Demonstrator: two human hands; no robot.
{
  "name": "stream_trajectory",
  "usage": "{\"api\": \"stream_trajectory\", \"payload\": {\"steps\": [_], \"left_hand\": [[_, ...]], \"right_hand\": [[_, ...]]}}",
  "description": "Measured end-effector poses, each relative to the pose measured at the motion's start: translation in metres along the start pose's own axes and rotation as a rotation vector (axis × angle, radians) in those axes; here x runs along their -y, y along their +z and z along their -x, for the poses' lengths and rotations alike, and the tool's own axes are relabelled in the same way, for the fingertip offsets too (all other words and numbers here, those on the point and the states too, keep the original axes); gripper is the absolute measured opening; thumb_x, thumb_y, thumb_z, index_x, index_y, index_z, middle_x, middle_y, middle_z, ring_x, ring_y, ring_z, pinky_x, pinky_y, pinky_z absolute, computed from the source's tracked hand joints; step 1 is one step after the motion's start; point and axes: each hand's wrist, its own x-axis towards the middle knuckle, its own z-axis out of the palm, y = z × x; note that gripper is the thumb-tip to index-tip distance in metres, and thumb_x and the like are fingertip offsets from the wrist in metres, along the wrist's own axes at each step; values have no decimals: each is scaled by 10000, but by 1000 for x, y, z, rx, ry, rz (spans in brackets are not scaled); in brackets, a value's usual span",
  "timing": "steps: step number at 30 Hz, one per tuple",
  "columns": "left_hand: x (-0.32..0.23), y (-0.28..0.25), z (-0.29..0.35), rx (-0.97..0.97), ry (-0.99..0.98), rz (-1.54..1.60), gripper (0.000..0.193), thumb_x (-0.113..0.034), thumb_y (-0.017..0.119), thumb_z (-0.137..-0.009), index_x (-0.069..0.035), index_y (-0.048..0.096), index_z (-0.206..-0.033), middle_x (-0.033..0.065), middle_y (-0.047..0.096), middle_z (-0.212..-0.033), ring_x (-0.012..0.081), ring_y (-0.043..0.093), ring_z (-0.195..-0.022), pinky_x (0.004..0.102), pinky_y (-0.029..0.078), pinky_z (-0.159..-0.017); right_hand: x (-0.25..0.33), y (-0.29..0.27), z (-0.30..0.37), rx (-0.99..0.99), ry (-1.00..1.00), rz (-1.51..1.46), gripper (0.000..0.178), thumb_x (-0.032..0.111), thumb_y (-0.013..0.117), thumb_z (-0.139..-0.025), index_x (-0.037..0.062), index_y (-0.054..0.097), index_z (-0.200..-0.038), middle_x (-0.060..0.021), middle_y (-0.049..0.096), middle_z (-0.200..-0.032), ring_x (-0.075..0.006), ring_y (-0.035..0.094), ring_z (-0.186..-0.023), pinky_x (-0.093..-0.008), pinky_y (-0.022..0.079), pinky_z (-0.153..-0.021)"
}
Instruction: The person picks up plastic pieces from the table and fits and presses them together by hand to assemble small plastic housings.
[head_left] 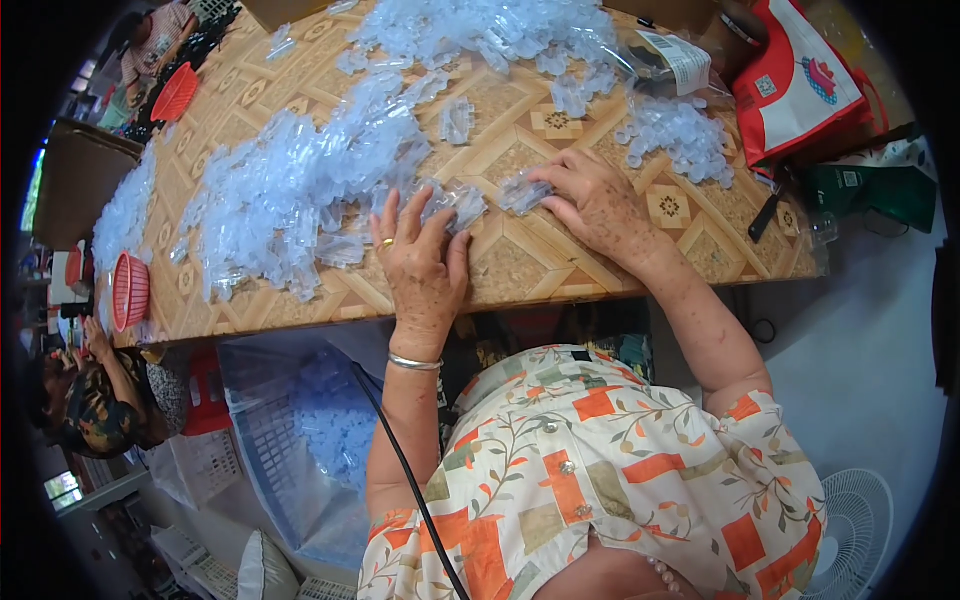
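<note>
My left hand (418,245), with a ring and a silver bangle, lies over the near edge of a long heap of see-through plastic pieces (320,165). Its fingers are spread, and the tips touch a small group of pieces (465,203). To the right, my right hand (600,205) has thumb and fingers closed at the end of a small cluster of see-through plastic pieces (520,190), which rests on the patterned table (560,255). The exact shape of each piece is too small to make out.
More pieces form a far heap (490,30) and a right-hand pile (680,140). A red-and-white bag (800,90) and a black-handled tool (766,215) are at the right. Red baskets (130,290) stand left; a lined blue crate (265,430) is below the table. Other people sit left.
</note>
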Motion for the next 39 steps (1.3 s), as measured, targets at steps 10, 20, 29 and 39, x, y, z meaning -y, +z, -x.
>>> {"api": "stream_trajectory", "payload": {"steps": [10,20,29,39], "left_hand": [[-1,0,1,-29,-16,75,277,-88,776,-770,-84,701,-1037,118,613,-1353,438,474,-1336,588,299,-1148],[1,-1,1,-65,-43,141,182,-52,706,-729,-25,625,-890,142,604,-1324,427,458,-1335,573,291,-1160],[0,-1,0,-76,-43,157,193,-31,662,-689,-11,609,-874,168,610,-1294,443,470,-1312,567,304,-1154],[-1,-2,0,-75,-31,187,195,-41,698,-692,-8,621,-868,184,615,-1282,459,478,-1292,562,343,-1125]], "right_hand": [[-6,26,-60,71,-46,11,282,74,686,-862,80,667,-1143,-134,624,-1085,-345,621,-1026,-422,500,-912],[1,34,-74,143,-63,-102,295,78,667,-882,97,664,-1176,-119,652,-1097,-331,641,-1052,-417,517,-925],[-31,55,-107,-90,-161,65,347,42,606,-898,88,624,-1241,-120,618,-1209,-333,635,-1062,-416,521,-914],[-16,1,-58,85,81,209,251,160,753,-839,63,615,-1024,-117,607,-1081,-350,625,-1016,-442,511,-857]]}}
